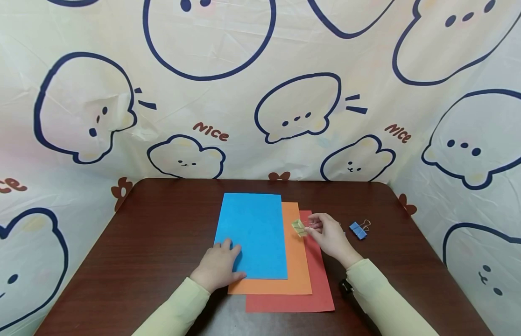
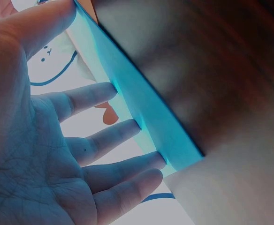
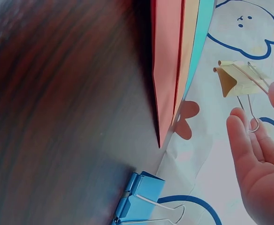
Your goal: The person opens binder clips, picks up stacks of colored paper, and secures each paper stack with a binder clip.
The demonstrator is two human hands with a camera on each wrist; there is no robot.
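Three coloured paper sheets lie overlapping: a blue sheet (image 1: 256, 224) on top, an orange sheet (image 1: 299, 268) under it, and a red sheet (image 1: 320, 280) lowest, each offset to the right and nearer. My left hand (image 1: 217, 266) rests on the blue sheet's lower left edge, its fingers spread; the left wrist view shows the fingertips touching the blue sheet (image 2: 146, 103). My right hand (image 1: 331, 237) pinches a yellow binder clip (image 1: 299, 228) by its wire handles, above the orange and red sheets' right side. In the right wrist view, the yellow binder clip (image 3: 240, 80) hangs clear of the sheets.
A blue binder clip (image 1: 358, 230) lies on the dark brown table (image 1: 159, 242), right of the right hand. Behind and beside the table hangs a pale cloth (image 1: 235, 102) with cartoon outlines. A black band (image 1: 346, 286) is at the right wrist.
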